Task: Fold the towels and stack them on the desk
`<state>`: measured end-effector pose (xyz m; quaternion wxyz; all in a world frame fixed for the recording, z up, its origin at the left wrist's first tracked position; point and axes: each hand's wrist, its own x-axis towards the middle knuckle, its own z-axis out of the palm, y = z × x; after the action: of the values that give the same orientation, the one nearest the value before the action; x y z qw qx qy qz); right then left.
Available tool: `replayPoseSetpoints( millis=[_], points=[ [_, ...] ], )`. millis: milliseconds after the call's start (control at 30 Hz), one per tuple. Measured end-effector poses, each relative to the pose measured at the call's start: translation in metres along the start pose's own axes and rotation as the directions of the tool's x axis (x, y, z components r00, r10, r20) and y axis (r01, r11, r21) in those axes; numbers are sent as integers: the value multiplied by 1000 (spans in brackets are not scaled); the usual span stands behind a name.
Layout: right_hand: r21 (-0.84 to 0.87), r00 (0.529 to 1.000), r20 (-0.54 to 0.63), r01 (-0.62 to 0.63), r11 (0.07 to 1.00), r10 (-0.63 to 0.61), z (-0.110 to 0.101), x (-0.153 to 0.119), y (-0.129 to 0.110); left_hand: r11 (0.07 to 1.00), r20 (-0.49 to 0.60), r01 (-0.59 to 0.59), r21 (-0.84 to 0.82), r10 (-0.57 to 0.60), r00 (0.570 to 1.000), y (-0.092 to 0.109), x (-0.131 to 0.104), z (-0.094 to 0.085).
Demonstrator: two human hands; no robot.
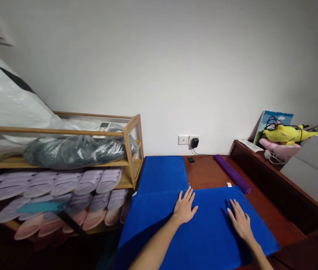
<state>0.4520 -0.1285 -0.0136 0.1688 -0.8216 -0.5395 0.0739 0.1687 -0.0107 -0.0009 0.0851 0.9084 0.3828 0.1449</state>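
Observation:
A blue cloth [203, 240] lies spread over the near part of the reddish-brown desk [203, 172]. My left hand [184, 208] rests on it near its far edge, fingers spread and nothing held. To the right, my right hand [240, 221] is over the same cloth with its fingers stretched out; its shadow falls beside it, and I cannot tell whether it touches. Behind on the left is another flat blue cloth [164, 170], which meets the nearer one. A rolled purple cloth [232, 173] lies on the desk at the right.
Left of the desk stands a wooden rack [132, 150] with bagged items and rows of slippers [88, 182]. A black plug [194, 143] sits in the wall socket. On the raised right ledge are a yellow plush toy [285, 133], cables and a grey-white box [313, 165].

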Motion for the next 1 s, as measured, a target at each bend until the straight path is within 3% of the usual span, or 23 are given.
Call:
replayPoseSetpoints(
  millis=[133, 267, 400, 700, 800, 867, 933, 1000],
  points=[
    [-43, 998, -10, -68, 997, 68, 8, 63, 9, 1000, -1, 7, -9, -7, 1000, -1, 0, -2],
    [-83, 993, -57, -109, 991, 104, 14, 96, 10, 1000, -4, 4, -13, -4, 1000, -1, 0, -4],
    [-119, 985, -66, -164, 979, 157, 18, 108, 18, 1000, -7, -2, -23, 2, 1000, -1, 0, -5],
    [-140, 987, -4, -157, 978, 158, 9, 110, 29, 999, 15, 5, -34, -5, 1000, 0, 2, -7],
    [-137, 989, -40, -145, 980, 140, -2, 101, 17, 1000, 14, 10, -27, -10, 1000, 0, 2, -8],
    [-137, 992, -97, -97, 986, 84, -9, 79, 2, 1000, 16, 15, -23, -15, 1000, 0, 2, -8],
    [-97, 989, -141, 24, 995, -37, -11, 40, -17, 1000, 18, 17, -19, -16, 1000, 0, 1, -8],
    [56, 984, -82, 165, 985, -160, -7, -14, -36, 1000, 16, 15, -17, -15, 1000, 0, 1, -6]
  ],
)
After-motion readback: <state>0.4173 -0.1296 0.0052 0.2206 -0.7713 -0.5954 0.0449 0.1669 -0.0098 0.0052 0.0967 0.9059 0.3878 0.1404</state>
